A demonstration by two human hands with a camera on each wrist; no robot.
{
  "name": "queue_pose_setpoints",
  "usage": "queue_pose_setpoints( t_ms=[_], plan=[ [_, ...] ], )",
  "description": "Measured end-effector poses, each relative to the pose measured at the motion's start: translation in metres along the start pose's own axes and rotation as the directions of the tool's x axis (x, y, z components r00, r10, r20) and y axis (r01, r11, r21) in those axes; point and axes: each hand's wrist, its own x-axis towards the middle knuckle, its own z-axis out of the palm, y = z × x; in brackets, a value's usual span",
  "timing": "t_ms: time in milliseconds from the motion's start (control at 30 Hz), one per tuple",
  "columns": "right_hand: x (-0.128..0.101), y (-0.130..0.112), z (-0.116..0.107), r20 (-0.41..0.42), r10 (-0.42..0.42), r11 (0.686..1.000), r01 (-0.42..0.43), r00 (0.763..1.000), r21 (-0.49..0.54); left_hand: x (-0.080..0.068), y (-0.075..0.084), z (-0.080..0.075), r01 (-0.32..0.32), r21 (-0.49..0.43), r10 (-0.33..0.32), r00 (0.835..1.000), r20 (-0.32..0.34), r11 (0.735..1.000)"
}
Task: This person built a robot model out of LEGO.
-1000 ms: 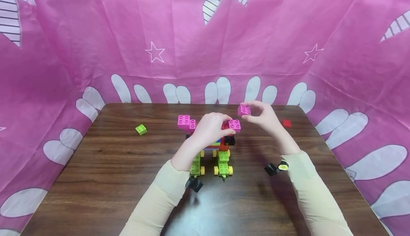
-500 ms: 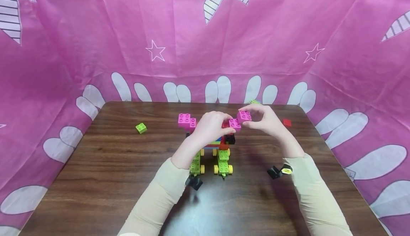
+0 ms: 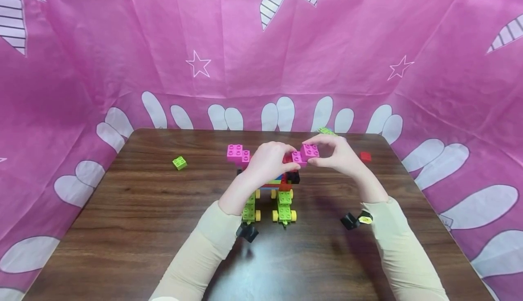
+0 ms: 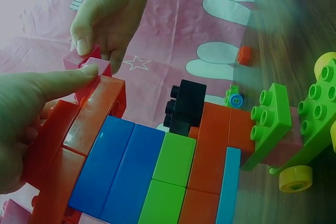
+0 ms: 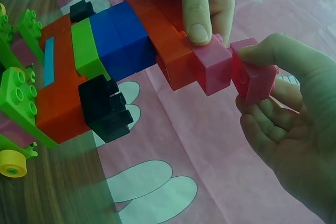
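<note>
Fingers of the right hand (image 3: 341, 155) pinch a pink brick (image 3: 310, 150); left hand (image 3: 267, 161) grips the model (image 3: 278, 183).

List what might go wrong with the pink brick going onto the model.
1. The right hand pinches the pink brick beside the model's end pink brick; it looks offset, so its studs may miss.
2. That end sticks out past the red bricks; pressing could snap it off.
3. The model stands on small yellow wheels, and only the left hand steadies it; it may roll.
</note>
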Motion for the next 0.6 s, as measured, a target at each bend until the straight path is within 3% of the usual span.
queue_pose_setpoints(
  t_ms=[400, 600],
  plan=[
    [0.0021, -0.0045, 0.0004, 0.024, -0.003, 0.998, 0.005, 1.000, -0.057, -0.0002, 0.0001, 0.0000, 0.005, 0.002, -0.005, 1.000, 0.002, 1.000],
    [0.0016, -0.0080, -0.0001, 0.030, -0.012, 0.991, 0.016, 0.999, -0.131, -0.0003, 0.0000, 0.0001, 0.006, 0.002, -0.006, 1.000, 0.002, 1.000]
  ],
)
